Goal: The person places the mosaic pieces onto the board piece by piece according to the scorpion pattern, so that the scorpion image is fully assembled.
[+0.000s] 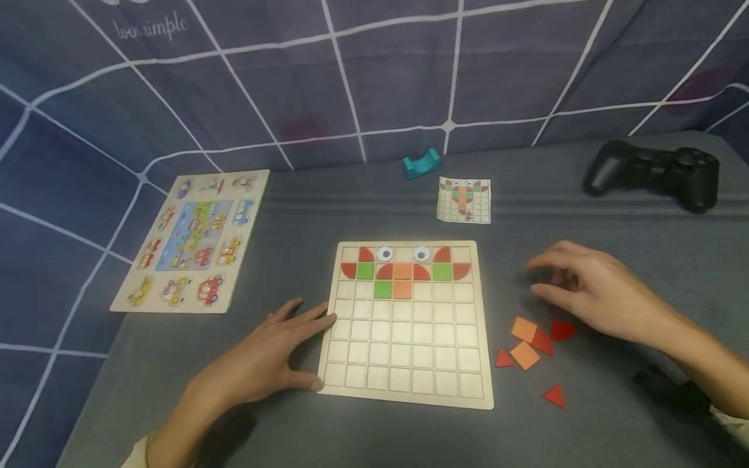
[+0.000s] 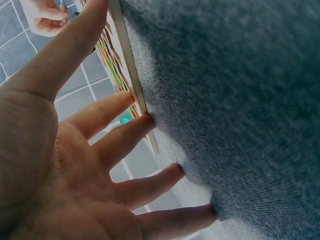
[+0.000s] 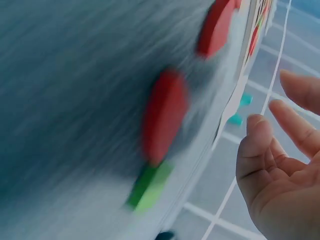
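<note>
A light wooden grid board (image 1: 404,338) lies on the grey table with red, green and orange pieces and two googly eyes in its upper rows. My left hand (image 1: 266,357) is spread at the board's left edge, thumb and fingertips touching the rim; its other fingertips rest on the table in the left wrist view. Right of the board my right hand (image 1: 597,292) hovers, fingers loosely bent, with nothing seen between them. Near it lie orange squares (image 1: 525,355), red triangles (image 1: 554,396) and a red rounded piece (image 1: 563,330). The right wrist view shows a green piece (image 3: 149,187) touching a red one (image 3: 165,117).
A small pattern card (image 1: 464,200) lies behind the board, near a teal curved block (image 1: 422,164). A picture puzzle (image 1: 196,240) sits at the left. At the back right is a black game controller (image 1: 652,172). A dark checked cloth (image 1: 398,78) hangs behind.
</note>
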`<move>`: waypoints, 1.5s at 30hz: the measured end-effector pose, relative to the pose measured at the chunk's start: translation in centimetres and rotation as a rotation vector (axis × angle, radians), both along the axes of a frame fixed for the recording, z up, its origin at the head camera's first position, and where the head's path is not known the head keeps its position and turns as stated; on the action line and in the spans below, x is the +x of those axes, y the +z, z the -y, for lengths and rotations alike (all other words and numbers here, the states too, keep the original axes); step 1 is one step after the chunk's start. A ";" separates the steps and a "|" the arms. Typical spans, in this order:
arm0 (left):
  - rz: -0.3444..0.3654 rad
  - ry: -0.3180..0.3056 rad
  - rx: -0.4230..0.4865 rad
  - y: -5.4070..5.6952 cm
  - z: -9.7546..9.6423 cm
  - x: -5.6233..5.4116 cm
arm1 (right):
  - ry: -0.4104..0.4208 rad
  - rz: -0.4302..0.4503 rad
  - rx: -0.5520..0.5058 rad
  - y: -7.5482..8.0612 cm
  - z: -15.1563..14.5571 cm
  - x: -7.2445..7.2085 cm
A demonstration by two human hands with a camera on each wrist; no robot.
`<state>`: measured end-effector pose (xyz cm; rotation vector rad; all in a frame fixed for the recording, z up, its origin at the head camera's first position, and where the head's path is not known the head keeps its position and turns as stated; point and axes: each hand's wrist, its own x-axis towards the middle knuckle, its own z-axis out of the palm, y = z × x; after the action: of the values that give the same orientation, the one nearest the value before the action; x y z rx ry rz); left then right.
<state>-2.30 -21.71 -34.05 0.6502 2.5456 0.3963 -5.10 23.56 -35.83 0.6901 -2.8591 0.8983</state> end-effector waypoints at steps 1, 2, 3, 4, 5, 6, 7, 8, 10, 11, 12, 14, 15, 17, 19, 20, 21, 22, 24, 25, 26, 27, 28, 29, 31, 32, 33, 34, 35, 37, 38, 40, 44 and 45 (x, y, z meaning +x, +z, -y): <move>-0.001 0.000 -0.001 0.0 0.0 0.0 | -0.017 0.000 0.008 -0.1 -0.7 0.1; 0.000 0.001 -0.002 -0.1 0.0 0.0 | -0.033 -0.002 0.019 -0.3 -1.3 0.2; -0.001 0.002 -0.004 -0.1 0.0 0.0 | -0.048 -0.001 0.031 -0.5 -1.8 0.3; -0.002 0.002 -0.003 -0.1 -0.1 0.0 | -0.061 0.004 0.041 -0.6 -2.4 0.5; 0.000 0.001 -0.002 -0.2 -0.1 0.0 | -0.074 0.005 0.050 -0.8 -2.9 0.6; 0.000 0.001 -0.002 -0.2 -0.1 0.0 | -0.091 0.007 0.063 -1.0 -3.3 0.7; 0.002 0.000 -0.002 -0.1 -0.1 0.0 | -0.108 0.008 0.070 -1.1 -3.8 0.9; 0.004 -0.001 -0.001 -0.1 -0.1 -0.1 | -0.122 0.010 0.079 -1.3 -4.2 1.0; 0.007 -0.003 0.000 -0.1 -0.2 -0.1 | -0.144 0.018 0.096 -1.6 -5.0 1.2; 0.007 -0.003 0.000 -0.2 -0.2 -0.1 | -0.156 0.023 0.109 -1.6 -5.3 1.4; 0.006 -0.003 -0.001 -0.2 -0.2 -0.1 | -0.162 0.031 0.122 -1.7 -5.6 1.4; 0.005 -0.004 -0.001 -0.2 -0.2 -0.2 | -0.159 0.045 0.136 -1.8 -6.3 1.6; 0.004 -0.003 -0.002 -0.2 -0.2 -0.2 | -0.153 0.052 0.140 -1.9 -6.6 1.6; 0.003 -0.002 -0.002 -0.2 -0.2 -0.2 | -0.145 0.064 0.146 -2.0 -7.1 1.7; 0.002 0.000 0.000 -0.2 -0.2 -0.2 | -0.135 0.081 0.154 -2.3 -7.5 1.7; 0.002 0.001 0.002 -0.2 -0.2 -0.2 | -0.131 0.095 0.154 -2.4 -7.6 1.8; 0.003 0.001 0.004 -0.2 -0.2 -0.2 | -0.135 0.101 0.159 -2.5 -7.8 1.8; 0.003 0.000 0.006 -0.2 -0.2 -0.2 | -0.140 0.108 0.164 -2.6 -7.9 1.9; 0.002 -0.002 0.009 -0.2 -0.2 -0.1 | -0.142 0.122 0.175 -2.8 -8.0 1.9; 0.001 -0.003 0.010 -0.2 -0.2 -0.1 | -0.140 0.125 0.174 -2.9 -8.1 1.9; 0.001 -0.004 0.010 -0.2 -0.1 -0.1 | -0.139 0.127 0.175 -3.0 -8.1 2.0; -0.004 -0.008 0.012 -0.2 -0.1 -0.1 | -0.136 0.126 0.180 -3.0 -8.2 2.0; -0.005 -0.007 0.012 -0.2 0.0 -0.1 | -0.131 0.127 0.184 -3.1 -8.2 2.0; -0.005 -0.006 0.012 -0.2 0.0 -0.1 | -0.126 0.127 0.188 -3.2 -8.2 1.9; -0.005 -0.003 0.012 -0.2 0.0 0.0 | -0.119 0.124 0.190 -3.2 -8.2 1.9; -0.006 -0.003 0.011 -0.2 0.0 0.0 | -0.119 0.121 0.191 -3.2 -8.1 1.9; -0.007 -0.004 0.010 -0.2 0.0 0.0 | -0.118 0.117 0.189 -3.1 -8.1 1.9; -0.004 0.000 0.008 -0.2 0.0 -0.1 | -0.117 0.113 0.187 -3.1 -8.1 1.9; -0.005 -0.001 0.008 -0.2 0.0 -0.1 | -0.116 0.110 0.185 -3.0 -8.1 2.0; -0.005 -0.003 0.007 -0.2 -0.1 -0.1 | -0.113 0.106 0.185 -3.0 -8.0 2.0; -0.004 -0.004 0.007 -0.2 -0.1 -0.1 | -0.112 0.102 0.185 -3.0 -8.0 2.0; -0.001 -0.004 0.008 -0.2 -0.1 0.0 | -0.110 0.093 0.185 -3.0 -7.9 2.0; 0.003 -0.003 0.007 -0.2 -0.1 0.0 | -0.128 0.071 0.187 -3.0 -7.8 2.0; 0.003 -0.003 0.007 -0.2 -0.1 0.0 | -0.134 0.065 0.184 -2.9 -7.7 2.0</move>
<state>-2.34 -21.65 -34.24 0.6562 2.5414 0.4050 -3.10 31.26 -38.74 0.4840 -3.0307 0.6577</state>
